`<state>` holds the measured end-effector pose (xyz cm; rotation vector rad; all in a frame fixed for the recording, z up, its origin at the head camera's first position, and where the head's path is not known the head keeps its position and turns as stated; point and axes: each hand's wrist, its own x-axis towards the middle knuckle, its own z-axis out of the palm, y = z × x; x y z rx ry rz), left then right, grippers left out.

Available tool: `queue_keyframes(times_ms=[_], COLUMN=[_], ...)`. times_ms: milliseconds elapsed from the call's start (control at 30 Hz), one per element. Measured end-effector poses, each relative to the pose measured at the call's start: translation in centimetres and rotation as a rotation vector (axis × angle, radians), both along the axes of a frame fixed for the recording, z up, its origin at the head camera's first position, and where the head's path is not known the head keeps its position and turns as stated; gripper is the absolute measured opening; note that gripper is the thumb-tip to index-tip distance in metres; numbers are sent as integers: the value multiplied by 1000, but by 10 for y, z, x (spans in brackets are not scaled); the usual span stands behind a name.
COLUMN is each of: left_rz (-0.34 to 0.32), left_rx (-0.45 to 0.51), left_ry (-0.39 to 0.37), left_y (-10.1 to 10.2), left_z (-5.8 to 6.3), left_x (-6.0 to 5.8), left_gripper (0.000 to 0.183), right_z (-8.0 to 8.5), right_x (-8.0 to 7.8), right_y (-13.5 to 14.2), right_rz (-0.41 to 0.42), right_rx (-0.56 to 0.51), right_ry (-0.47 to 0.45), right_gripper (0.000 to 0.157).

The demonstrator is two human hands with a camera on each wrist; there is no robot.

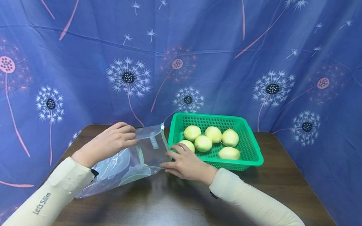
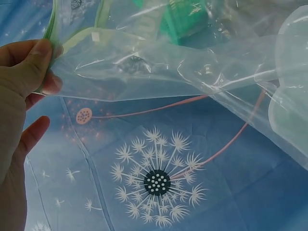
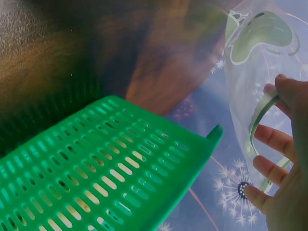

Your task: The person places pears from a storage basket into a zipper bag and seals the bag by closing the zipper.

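Note:
A clear zip bag (image 1: 114, 168) with pale green and white printed shapes is held up over the left part of the table. My left hand (image 1: 110, 143) pinches its upper edge between thumb and fingers, which shows in the left wrist view (image 2: 29, 72). At the bag's right end, my right hand (image 1: 187, 163) grips the rim near the green zip strip (image 3: 257, 120), thumb on one side and fingers spread along the other. A small white slider (image 1: 162, 127) sits at the top corner of the opening. Through the clear film no contents show, only the print.
Right of the bag, a green plastic basket (image 1: 255, 148) holds several pale yellow-green round fruits (image 1: 203, 143). Its left wall is close beside my right hand. The brown wooden table (image 1: 274, 193) ends at a blue dandelion-print cloth (image 1: 224, 66) behind and at the sides.

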<state>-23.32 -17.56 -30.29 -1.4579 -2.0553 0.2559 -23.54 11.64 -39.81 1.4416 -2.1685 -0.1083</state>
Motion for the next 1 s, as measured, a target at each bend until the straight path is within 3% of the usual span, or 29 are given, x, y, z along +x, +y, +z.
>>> queue_keyframes(times_ms=[433,1000], left_rz=[14,20], left_rx=[-8,-19], left_ry=[-10,-8], left_y=[-2,-2], left_z=[-1,-2], left_x=[1,1], left_gripper=[35,35], right_z=[16,46], right_x=[-3,-15], right_y=[10,39], right_rz=[35,-5], right_rx=[-6,28], right_ry=[16,67], right_gripper=[30,29])
